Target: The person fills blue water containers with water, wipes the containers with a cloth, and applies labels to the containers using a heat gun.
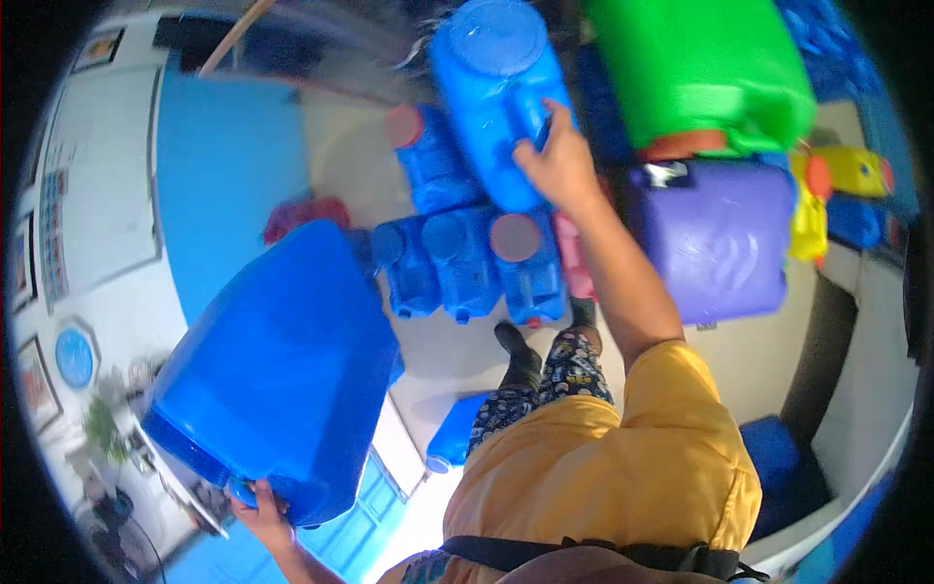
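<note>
I note the right hand point(566, 167) curled about the moulded grip of the lidded blue jug point(477, 131), apparently because that handle suits a single hand. The left hand point(265, 518) is closed on a small handle at the near end of the large blue container point(282, 360), seemingly its handiest narrow hold; the body tilts up and away from it. Nearer the wearer than the right hand, three small blue jugs point(460, 273) stand side by side, presumably to save floor. Rightward of it, the green container point(700, 58) sits close by the purple container point(715, 243).
</note>
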A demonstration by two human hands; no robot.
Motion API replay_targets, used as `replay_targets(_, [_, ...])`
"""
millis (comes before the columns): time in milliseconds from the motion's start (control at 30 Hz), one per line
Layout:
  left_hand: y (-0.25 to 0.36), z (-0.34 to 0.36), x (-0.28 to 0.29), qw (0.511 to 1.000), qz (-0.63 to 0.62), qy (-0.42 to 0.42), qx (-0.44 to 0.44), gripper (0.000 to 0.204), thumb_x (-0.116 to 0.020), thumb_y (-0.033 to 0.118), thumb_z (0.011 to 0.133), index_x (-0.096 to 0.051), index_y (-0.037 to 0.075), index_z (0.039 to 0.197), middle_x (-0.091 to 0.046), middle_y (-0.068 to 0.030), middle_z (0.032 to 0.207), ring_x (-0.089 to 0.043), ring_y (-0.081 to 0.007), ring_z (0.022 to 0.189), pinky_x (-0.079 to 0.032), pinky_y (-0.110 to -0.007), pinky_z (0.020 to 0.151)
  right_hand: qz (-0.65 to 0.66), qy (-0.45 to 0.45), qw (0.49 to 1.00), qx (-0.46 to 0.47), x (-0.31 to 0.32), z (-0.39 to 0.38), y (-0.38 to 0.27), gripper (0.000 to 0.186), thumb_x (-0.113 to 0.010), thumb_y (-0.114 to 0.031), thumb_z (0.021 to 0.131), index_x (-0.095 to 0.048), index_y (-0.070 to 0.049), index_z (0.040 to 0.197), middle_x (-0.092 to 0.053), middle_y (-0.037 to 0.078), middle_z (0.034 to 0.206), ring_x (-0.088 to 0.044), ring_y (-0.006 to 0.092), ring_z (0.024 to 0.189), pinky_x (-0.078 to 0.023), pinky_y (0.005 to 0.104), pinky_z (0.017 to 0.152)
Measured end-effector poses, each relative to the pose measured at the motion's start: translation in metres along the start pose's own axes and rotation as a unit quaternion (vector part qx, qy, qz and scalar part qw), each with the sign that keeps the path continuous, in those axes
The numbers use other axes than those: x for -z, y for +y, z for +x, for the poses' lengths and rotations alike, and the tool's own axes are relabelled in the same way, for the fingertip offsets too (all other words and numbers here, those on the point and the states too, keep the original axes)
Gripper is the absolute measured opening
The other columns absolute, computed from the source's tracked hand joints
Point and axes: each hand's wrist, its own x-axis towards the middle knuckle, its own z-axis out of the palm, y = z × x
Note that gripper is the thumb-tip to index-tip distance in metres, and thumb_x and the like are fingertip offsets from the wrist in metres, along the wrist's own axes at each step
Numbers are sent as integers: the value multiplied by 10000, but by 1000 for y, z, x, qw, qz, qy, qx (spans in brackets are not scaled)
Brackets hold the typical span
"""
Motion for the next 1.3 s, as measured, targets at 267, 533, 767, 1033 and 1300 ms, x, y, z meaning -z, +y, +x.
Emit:
replay_targets(267, [-22, 75, 25, 919, 122, -71, -368, 379, -638, 332, 953, -550, 101, 1240, -514, -62, 994, -489, -184, 824, -366, -354, 705, 272, 66, 959, -48, 251, -199, -71, 369, -739, -283, 893, -600, -15, 1105, -667, 78, 938, -627, 132, 872, -522, 323, 765])
replay_targets(533, [46, 88, -89, 875, -295, -221, -313, 541, -718, 245, 865, -533, 69, 1341, -537, -41, 720, -454, -154, 571, -367, -304, 511, 155, 441, 884, -33, 430, -432, -125, 360, -741, -212, 903, -557, -17, 1142, -658, 65, 984, -608, 113, 891, -508, 292, 800])
replay_targets(767, [196, -52, -169, 712, -417, -421, -377, 645, -771, 271, 822, -491, 86, 1373, -558, -49, 742, -479, -159, 587, -387, -316, 522, -52, 745, 664, -32, 540, -590, -52, 472, -754, -261, 889, -519, 19, 1188, -657, 108, 1004, -629, 185, 897, -511, 341, 829])
replay_targets(1033, [376, -362, -235, 511, -375, -400, -662, 417, -658, 294, 956, -572, 13, 1251, -441, 19, 696, -372, -31, 531, -260, -217, 445, -86, 851, 510, -88, 661, -744, 17, 501, -736, -290, 886, -522, 38, 1198, -667, 202, 1105, -664, 265, 995, -510, 389, 884])
replay_targets(1300, [525, -831, -225, 316, -318, -706, -549, 268, -625, 235, 949, -635, 58, 1150, -472, 72, 751, -411, -22, 596, -305, -209, 505, -247, 821, 449, -253, 887, -886, 33, 527, -707, -401, 852, -614, 40, 1125, -690, 235, 1052, -674, 327, 1028, -520, 414, 896])
